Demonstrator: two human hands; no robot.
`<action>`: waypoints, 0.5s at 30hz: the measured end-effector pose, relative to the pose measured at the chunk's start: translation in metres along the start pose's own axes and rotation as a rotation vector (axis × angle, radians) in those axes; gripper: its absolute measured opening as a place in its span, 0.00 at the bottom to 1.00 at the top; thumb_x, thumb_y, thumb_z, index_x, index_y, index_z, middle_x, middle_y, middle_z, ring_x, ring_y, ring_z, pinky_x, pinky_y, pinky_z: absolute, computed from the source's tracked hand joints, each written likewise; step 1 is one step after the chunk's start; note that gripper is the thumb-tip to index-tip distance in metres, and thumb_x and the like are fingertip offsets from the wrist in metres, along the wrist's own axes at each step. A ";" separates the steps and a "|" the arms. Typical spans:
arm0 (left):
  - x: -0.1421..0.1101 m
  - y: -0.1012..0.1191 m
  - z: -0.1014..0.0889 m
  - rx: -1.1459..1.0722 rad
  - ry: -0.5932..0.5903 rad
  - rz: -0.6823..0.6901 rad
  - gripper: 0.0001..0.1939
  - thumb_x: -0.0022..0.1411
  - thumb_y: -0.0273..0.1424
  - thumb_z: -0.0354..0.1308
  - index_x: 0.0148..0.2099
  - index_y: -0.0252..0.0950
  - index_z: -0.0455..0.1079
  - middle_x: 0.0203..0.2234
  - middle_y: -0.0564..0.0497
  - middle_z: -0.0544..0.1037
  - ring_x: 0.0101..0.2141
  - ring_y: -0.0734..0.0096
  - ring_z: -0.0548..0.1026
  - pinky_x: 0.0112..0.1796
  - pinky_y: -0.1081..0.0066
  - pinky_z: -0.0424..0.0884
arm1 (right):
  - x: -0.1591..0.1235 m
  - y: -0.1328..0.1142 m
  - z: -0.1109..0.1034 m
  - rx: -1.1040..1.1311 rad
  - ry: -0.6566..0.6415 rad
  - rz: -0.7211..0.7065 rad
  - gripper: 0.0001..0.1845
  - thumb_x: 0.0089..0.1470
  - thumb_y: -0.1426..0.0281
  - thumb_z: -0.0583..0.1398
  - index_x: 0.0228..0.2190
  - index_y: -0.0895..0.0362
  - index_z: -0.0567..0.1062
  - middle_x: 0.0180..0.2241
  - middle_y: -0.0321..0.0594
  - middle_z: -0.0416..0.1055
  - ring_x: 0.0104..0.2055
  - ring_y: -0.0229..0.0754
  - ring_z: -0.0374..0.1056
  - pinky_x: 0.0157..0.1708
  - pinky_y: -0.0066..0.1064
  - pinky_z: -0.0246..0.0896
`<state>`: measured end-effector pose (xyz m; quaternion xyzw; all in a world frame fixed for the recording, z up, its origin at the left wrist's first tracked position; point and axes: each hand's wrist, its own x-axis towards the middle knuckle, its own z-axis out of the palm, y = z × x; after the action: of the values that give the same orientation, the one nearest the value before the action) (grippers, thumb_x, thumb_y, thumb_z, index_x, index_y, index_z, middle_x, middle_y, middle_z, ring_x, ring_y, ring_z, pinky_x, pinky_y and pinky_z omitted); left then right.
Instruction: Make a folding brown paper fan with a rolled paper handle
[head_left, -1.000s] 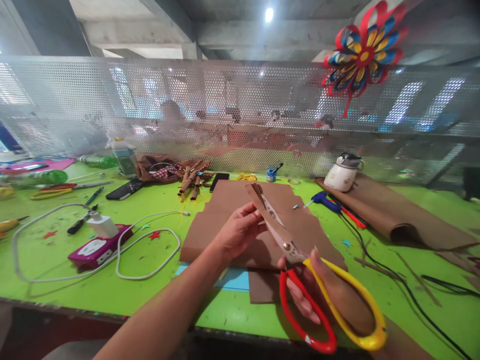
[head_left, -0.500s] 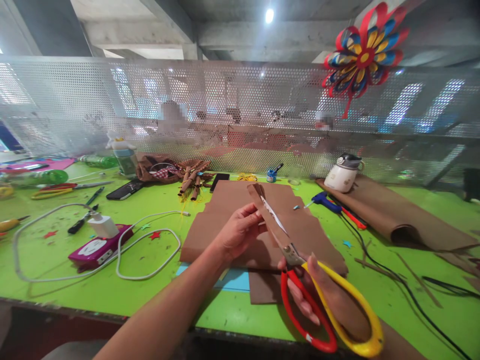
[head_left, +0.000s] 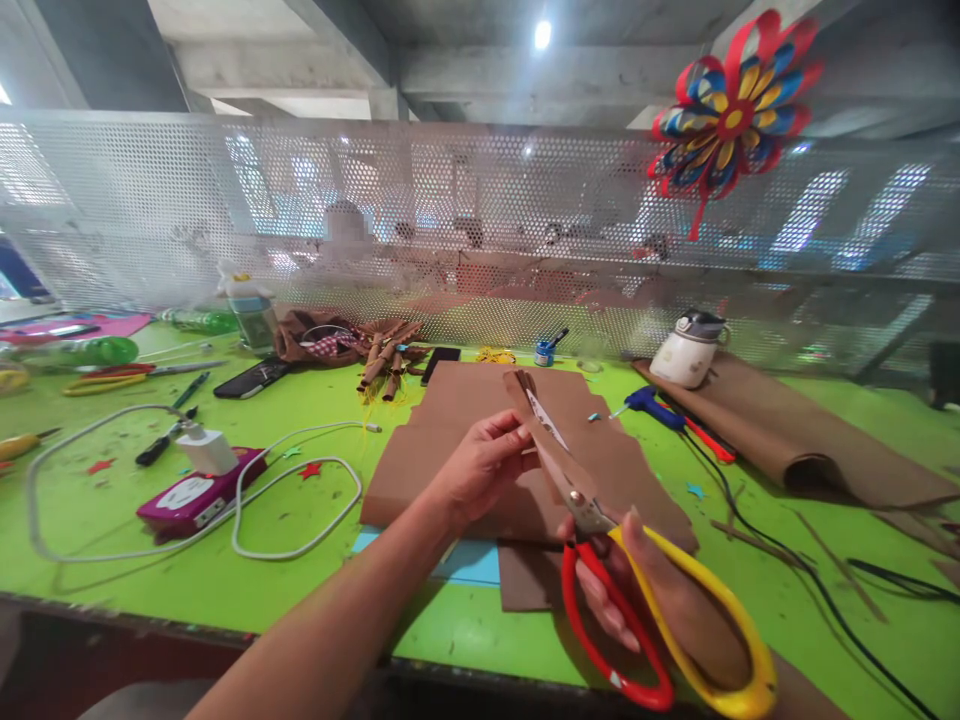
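Observation:
My left hand [head_left: 480,468] pinches a narrow folded strip of brown paper [head_left: 529,413] and holds it up over the green table [head_left: 225,580]. Its far end is cut into thin fringes. My right hand [head_left: 660,600] grips large scissors [head_left: 637,590] with one red and one yellow handle. The steel blades lie along the strip, slightly apart, cutting into its edge. Under both hands lies a big brown paper sheet [head_left: 442,440] over a blue sheet [head_left: 469,560].
A white cable [head_left: 247,500] loops round a pink device with a white charger [head_left: 199,480] at left. Rolled brown sticks [head_left: 382,360], a black phone [head_left: 251,378], a small blue pot [head_left: 543,350], a white appliance [head_left: 686,350], folded brown paper [head_left: 795,430] and black cords [head_left: 795,570] lie around. Perforated metal screen [head_left: 450,220] behind.
The scissor blades closed along the strip, then opened slightly again. Both hands and the strip have shifted a little to the right.

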<state>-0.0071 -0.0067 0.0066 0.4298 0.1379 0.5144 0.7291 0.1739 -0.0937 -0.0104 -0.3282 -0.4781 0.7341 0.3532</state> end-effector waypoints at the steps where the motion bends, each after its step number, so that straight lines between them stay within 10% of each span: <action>1: 0.000 0.000 0.000 0.002 0.001 -0.003 0.09 0.51 0.27 0.65 0.37 0.31 0.75 0.29 0.49 0.76 0.30 0.73 0.74 0.37 0.70 0.69 | 0.000 0.001 -0.001 0.000 0.001 0.001 0.18 0.58 0.65 0.57 0.49 0.59 0.67 0.48 0.45 0.67 0.45 0.44 0.67 0.42 0.42 0.66; 11: 0.000 0.000 -0.001 0.007 -0.018 -0.001 0.11 0.50 0.28 0.66 0.38 0.31 0.75 0.28 0.49 0.76 0.28 0.75 0.73 0.35 0.73 0.69 | 0.005 0.028 -0.013 0.007 0.010 -0.014 0.22 0.59 0.56 0.52 0.45 0.60 0.70 0.33 0.41 0.71 0.30 0.37 0.69 0.26 0.29 0.67; 15: 0.000 0.000 -0.001 0.011 -0.025 -0.001 0.10 0.50 0.28 0.65 0.37 0.31 0.75 0.29 0.49 0.76 0.29 0.75 0.73 0.36 0.72 0.69 | 0.001 0.026 -0.011 -0.026 0.028 -0.037 0.18 0.59 0.63 0.56 0.48 0.59 0.68 0.45 0.44 0.68 0.41 0.42 0.69 0.38 0.39 0.68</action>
<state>-0.0078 -0.0061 0.0065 0.4402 0.1316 0.5079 0.7286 0.1772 -0.0948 -0.0383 -0.3340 -0.4887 0.7167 0.3688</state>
